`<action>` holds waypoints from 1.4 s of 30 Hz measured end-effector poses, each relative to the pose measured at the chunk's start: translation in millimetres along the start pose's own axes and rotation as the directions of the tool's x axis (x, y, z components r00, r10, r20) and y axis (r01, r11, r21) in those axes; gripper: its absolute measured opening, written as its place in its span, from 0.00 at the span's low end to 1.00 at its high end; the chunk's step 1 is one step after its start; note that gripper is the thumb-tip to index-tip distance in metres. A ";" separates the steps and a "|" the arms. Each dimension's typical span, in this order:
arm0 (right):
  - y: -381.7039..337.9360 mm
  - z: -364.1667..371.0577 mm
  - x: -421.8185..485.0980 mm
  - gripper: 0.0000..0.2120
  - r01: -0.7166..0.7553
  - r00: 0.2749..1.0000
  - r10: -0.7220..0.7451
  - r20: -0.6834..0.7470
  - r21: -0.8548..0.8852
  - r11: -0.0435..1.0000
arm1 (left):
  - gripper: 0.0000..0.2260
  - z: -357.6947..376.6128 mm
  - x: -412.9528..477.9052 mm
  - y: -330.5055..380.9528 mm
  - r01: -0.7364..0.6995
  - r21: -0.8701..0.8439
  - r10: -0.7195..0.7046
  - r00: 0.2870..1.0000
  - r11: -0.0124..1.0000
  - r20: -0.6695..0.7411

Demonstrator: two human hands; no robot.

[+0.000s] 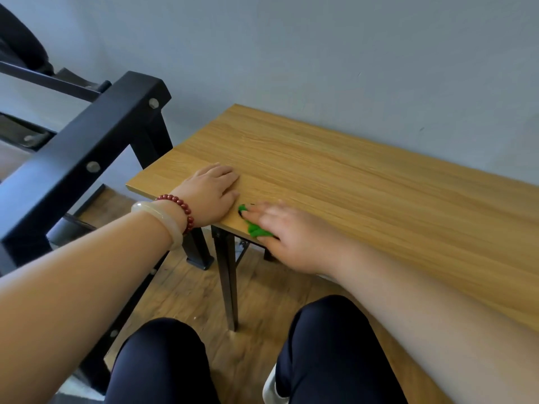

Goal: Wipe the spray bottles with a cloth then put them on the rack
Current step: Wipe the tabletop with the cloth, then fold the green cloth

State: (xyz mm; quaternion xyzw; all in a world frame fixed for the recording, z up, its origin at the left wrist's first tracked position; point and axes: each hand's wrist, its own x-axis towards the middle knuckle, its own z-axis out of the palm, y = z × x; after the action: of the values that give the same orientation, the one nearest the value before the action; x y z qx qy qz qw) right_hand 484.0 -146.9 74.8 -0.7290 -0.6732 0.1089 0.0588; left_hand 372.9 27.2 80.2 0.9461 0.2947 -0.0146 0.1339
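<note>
Green cloth (256,229) pinned under the right hand (294,240), fingers straight, probably to scoop it up, left hand (210,193) lying flat and relaxed just beside.

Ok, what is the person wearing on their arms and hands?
Both forearms are bare, without sleeves or gloves. By the left hand, the wrist carries a dark red round-bead bracelet and a pale translucent smooth bangle. The right hand and wrist show nothing worn.

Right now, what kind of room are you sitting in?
Probably a plain workroom or storage corner: a wooden table by a bare grey wall, a black metal rack beside it, and wood-look flooring.
</note>
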 end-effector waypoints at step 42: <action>-87.4 97.3 -56.1 0.14 0.216 0.842 0.067 -0.536 0.449 0.867 | 0.06 65.1 -185.5 9.5 0.000 -0.985 -0.563 0.820 0.174 -0.100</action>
State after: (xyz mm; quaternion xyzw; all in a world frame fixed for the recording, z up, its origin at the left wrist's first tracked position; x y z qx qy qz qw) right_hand 372.3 -201.0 5.2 -0.6627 -0.6082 0.0667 0.4318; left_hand 228.4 -100.0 39.6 0.5560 0.4372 0.3616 0.6074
